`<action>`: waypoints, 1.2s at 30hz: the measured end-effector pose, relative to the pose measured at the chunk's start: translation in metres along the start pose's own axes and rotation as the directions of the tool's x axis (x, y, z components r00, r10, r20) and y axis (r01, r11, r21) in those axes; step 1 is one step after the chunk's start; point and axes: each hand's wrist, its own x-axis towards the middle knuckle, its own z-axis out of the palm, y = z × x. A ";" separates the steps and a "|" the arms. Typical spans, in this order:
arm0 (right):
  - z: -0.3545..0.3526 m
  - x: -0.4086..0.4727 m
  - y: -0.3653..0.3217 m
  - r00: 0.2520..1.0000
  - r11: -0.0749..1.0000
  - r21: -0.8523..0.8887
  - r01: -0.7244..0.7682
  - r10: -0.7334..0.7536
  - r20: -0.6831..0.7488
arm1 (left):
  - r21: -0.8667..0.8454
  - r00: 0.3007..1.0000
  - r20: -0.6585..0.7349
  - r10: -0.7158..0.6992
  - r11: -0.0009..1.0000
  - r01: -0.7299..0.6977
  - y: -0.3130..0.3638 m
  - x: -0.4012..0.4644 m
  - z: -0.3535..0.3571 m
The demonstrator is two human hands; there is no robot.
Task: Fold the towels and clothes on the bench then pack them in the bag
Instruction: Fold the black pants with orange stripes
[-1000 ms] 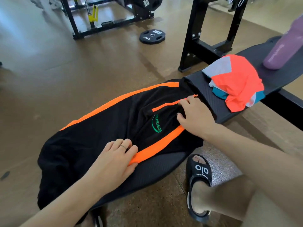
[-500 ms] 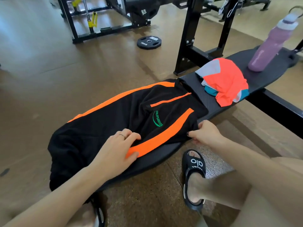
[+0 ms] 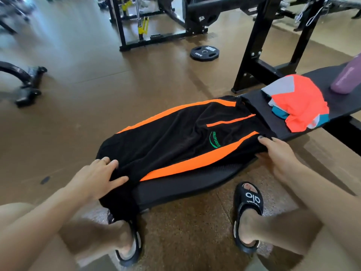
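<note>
Your left hand (image 3: 97, 178) holds the near left end of the black shorts (image 3: 175, 141): the thumb lies on top of the cloth and the other fingers are curled over its edge, a little spread, with a ring on one of them. Your right hand (image 3: 277, 153) grips the near right corner of the same shorts, at the waist end; its fingers are close together and bent over the hem, and the thumb I cannot see. The shorts lie flat along the black bench (image 3: 195, 184), with two orange stripes, a thin orange line beside the pocket and a green logo facing up. Their left part hangs down over the near edge of the bench toward your left foot. Farther to the right on the bench, apart from the shorts, lies a bunched orange, grey and teal garment (image 3: 298, 102), and beyond it stands a purple bottle (image 3: 345, 79), cut by the picture edge. Your feet are in black slides (image 3: 248, 210) on the brown floor, one at each side below the bench. A black weight plate (image 3: 204, 53) lies flat on the floor behind, near the black rack (image 3: 148, 22). The bag does not show in this view.
</note>
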 end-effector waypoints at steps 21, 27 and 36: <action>0.003 -0.014 0.015 0.994 0.914 -0.404 0.035 -0.074 -0.080 | -0.675 0.808 0.031 -0.588 0.584 0.451 -0.032 -0.028 0.017; -0.003 -0.011 -0.001 0.974 0.994 -0.104 0.045 -0.067 -0.215 | -0.511 0.840 -0.370 -0.398 0.842 0.174 -0.021 -0.024 0.003; -0.006 -0.009 -0.008 0.974 0.998 -0.042 -0.036 0.025 -0.226 | 0.143 0.860 -0.391 0.329 0.944 -0.296 0.094 -0.029 0.013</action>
